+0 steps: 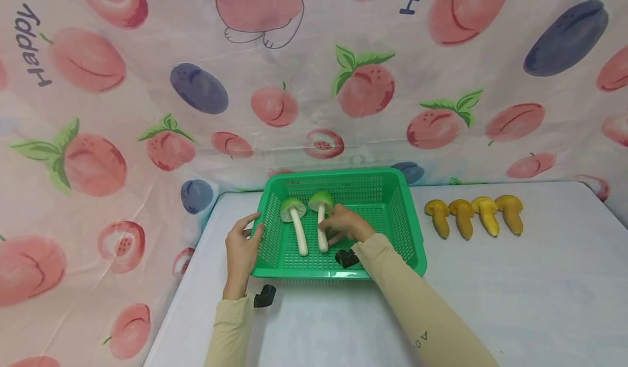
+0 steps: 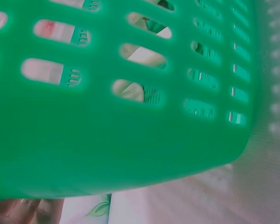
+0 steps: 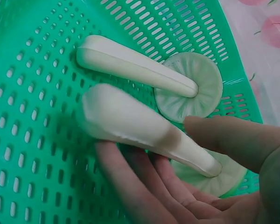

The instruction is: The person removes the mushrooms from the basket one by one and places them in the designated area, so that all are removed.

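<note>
1. One green-capped mushroom, with its white stem between the thumb and fingers of the right hand. Partly extended fingers along one side of the stem, thumb over the other; cannot tell whether pinched or only loosely straddled.
2. At the left rim of the green basket, the left hand, with thumb and forefinger spread well apart and lightly bent, touching the rim from outside rather than closed round it.
3. Inside the basket, just left of the first, a second green-capped mushroom. Both lying with caps toward the far wall and stems toward the near one.
4. On each wrist, a small black device; behind, beige sleeves, with dark lettering on the right one.
5. Right of the basket, well apart, four yellow-brown mushrooms in a close row on the white table, likewise caps away, stems near.
6. Beyond the table, a pale pink cloth printed with peaches, leaves and dark blue fruit.
</note>
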`<action>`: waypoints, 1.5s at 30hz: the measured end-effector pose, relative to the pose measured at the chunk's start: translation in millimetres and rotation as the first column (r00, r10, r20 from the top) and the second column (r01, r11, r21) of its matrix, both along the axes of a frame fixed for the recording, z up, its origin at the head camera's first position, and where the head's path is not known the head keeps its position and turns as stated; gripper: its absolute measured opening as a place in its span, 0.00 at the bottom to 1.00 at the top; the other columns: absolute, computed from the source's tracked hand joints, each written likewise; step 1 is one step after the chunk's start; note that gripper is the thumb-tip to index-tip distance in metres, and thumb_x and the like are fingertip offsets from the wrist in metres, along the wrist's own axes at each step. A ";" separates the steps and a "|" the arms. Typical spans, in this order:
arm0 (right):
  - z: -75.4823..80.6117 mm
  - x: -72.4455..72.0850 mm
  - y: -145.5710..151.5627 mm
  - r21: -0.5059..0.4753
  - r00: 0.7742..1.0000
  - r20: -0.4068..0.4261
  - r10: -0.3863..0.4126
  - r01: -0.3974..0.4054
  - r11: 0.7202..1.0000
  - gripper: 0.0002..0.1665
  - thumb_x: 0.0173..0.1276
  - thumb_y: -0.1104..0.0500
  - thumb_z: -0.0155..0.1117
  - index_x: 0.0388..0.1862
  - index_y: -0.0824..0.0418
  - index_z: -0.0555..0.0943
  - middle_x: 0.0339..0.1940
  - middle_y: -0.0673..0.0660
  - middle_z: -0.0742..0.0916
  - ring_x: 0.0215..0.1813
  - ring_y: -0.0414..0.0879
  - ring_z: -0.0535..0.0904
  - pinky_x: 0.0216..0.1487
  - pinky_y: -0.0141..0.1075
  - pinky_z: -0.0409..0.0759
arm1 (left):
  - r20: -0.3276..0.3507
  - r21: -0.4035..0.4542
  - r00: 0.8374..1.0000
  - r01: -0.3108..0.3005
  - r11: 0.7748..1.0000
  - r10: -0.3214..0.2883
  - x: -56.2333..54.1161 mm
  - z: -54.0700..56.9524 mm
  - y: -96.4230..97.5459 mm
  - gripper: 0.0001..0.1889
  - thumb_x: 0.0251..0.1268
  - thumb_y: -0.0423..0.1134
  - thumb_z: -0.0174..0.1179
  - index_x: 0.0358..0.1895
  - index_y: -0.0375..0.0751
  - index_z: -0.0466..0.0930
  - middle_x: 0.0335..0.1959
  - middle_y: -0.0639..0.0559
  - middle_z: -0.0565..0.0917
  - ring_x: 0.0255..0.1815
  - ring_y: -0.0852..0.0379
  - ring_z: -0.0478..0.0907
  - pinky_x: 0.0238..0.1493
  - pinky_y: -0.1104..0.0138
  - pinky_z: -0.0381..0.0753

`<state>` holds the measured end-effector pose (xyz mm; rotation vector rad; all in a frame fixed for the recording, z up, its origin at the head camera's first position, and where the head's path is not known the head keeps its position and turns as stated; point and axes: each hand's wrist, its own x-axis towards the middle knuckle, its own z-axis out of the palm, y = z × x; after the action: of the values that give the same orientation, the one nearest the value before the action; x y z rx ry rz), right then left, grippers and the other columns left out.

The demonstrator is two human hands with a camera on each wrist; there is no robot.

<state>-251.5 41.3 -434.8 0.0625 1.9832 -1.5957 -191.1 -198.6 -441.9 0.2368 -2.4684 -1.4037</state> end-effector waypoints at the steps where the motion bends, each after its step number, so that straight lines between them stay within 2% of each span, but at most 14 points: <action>1: 0.3 0.4 0.3 -0.003 1.000 0.004 -0.007 0.007 1.000 0.19 0.70 0.69 0.59 0.53 0.73 0.63 0.60 0.76 0.71 0.55 0.68 0.81 0.46 0.49 0.85 | 0.002 -0.001 1.000 0.001 1.000 -0.001 -0.1 -0.1 -0.1 0.17 0.71 0.38 0.60 0.61 0.43 0.81 0.61 0.42 0.79 0.46 0.45 0.85 0.27 0.71 0.76; 6: 0.9 1.1 0.7 -0.006 1.000 0.005 -0.009 0.009 1.000 0.32 0.69 0.71 0.60 0.66 0.79 0.59 0.62 0.77 0.71 0.55 0.67 0.82 0.44 0.47 0.85 | 0.005 0.002 1.000 0.009 1.000 -0.009 1.0 -0.4 -1.1 0.17 0.71 0.38 0.60 0.61 0.44 0.81 0.62 0.43 0.78 0.47 0.45 0.85 0.26 0.70 0.75; 9: 2.0 0.7 0.4 -0.006 1.000 -0.001 0.005 -0.005 1.000 0.35 0.70 0.70 0.60 0.71 0.78 0.58 0.61 0.77 0.74 0.54 0.66 0.82 0.44 0.46 0.86 | -0.003 0.002 1.000 0.015 1.000 -0.015 1.4 -0.5 -1.9 0.17 0.72 0.38 0.60 0.61 0.44 0.81 0.63 0.43 0.78 0.47 0.45 0.85 0.26 0.70 0.75; 15: 3.1 -0.4 2.6 0.006 1.000 -0.002 0.018 -0.018 1.000 0.34 0.70 0.70 0.59 0.71 0.75 0.60 0.57 0.76 0.78 0.53 0.65 0.83 0.43 0.46 0.86 | -0.004 0.003 1.000 0.012 1.000 -0.012 0.1 -1.0 0.1 0.17 0.71 0.38 0.60 0.61 0.43 0.81 0.62 0.42 0.78 0.47 0.45 0.85 0.26 0.70 0.75; 26: 6.6 -0.5 5.3 -0.009 1.000 -0.009 0.013 -0.013 1.000 0.34 0.71 0.69 0.59 0.74 0.68 0.63 0.62 0.73 0.75 0.55 0.63 0.82 0.42 0.44 0.86 | -0.009 -0.005 1.000 0.005 1.000 -0.005 -0.1 -0.5 0.7 0.17 0.71 0.38 0.60 0.60 0.43 0.81 0.61 0.41 0.79 0.47 0.44 0.85 0.26 0.70 0.76; 32: 10.1 1.3 5.8 -0.056 0.999 -0.036 0.000 -0.002 0.998 0.33 0.70 0.70 0.59 0.72 0.65 0.64 0.60 0.72 0.77 0.54 0.62 0.83 0.41 0.45 0.86 | -0.005 -0.012 1.000 0.007 1.000 -0.007 -0.3 -1.4 -0.8 0.17 0.71 0.38 0.60 0.61 0.44 0.81 0.62 0.42 0.79 0.48 0.44 0.85 0.26 0.70 0.75; 38: 17.2 3.6 9.7 -0.085 0.998 -0.063 -0.012 0.007 0.996 0.31 0.70 0.70 0.58 0.71 0.65 0.65 0.56 0.72 0.80 0.53 0.62 0.83 0.42 0.46 0.86 | 0.003 -0.009 1.000 0.008 1.000 -0.008 0.0 -0.9 -0.6 0.17 0.72 0.38 0.60 0.61 0.44 0.81 0.62 0.42 0.78 0.48 0.44 0.85 0.25 0.70 0.75; 45: 23.0 6.5 18.2 -0.098 0.996 -0.087 -0.031 0.022 0.995 0.31 0.70 0.70 0.58 0.71 0.65 0.64 0.58 0.72 0.79 0.52 0.62 0.82 0.42 0.46 0.86 | 0.016 -0.007 1.000 0.008 1.000 -0.008 -0.5 -1.0 -0.5 0.17 0.72 0.38 0.59 0.61 0.45 0.81 0.63 0.43 0.78 0.48 0.45 0.84 0.24 0.70 0.74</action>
<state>-245.0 59.5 -411.9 -0.0204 1.9746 -1.7371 -191.6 -199.1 -442.9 0.2376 -2.4893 -1.4016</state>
